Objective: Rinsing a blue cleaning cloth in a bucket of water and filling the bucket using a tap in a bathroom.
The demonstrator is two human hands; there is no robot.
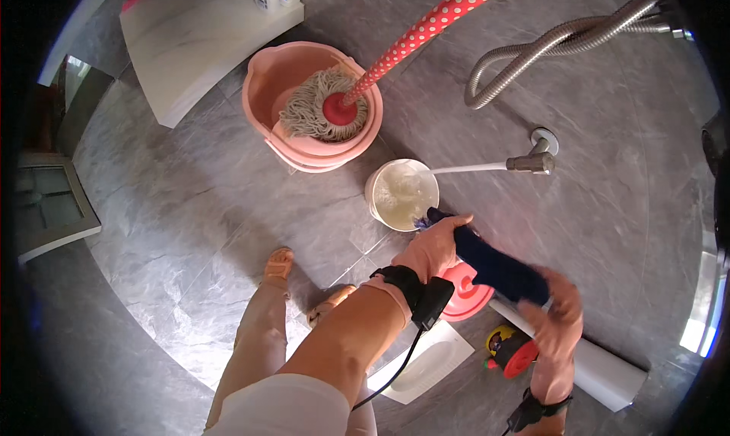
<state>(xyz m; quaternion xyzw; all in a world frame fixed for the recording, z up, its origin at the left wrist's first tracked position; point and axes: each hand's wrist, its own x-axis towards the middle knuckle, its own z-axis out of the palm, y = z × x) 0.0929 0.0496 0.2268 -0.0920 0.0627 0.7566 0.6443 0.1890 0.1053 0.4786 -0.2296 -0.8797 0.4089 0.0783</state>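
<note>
My left hand (432,246) grips one end of a long dark blue cloth item (496,263), perhaps a brush or duster cover; its exact kind I cannot tell. Its other end lies between the fingers and thumb of my right hand (553,307), which is blurred. A small purple tuft (422,223) shows beside my left hand at the rim of a white bucket (370,190). Water (467,168) runs from a metal wall tap (530,164) into this bucket, which holds cloudy, bubbling water.
A pink bucket (259,93) holds a string mop (311,108) with a red dotted handle (422,31). A metal hose (507,76) hangs at upper right. Below my hands are a red lid (465,299), a squat toilet (419,364), a red-lidded container (516,353) and a white pipe (607,373).
</note>
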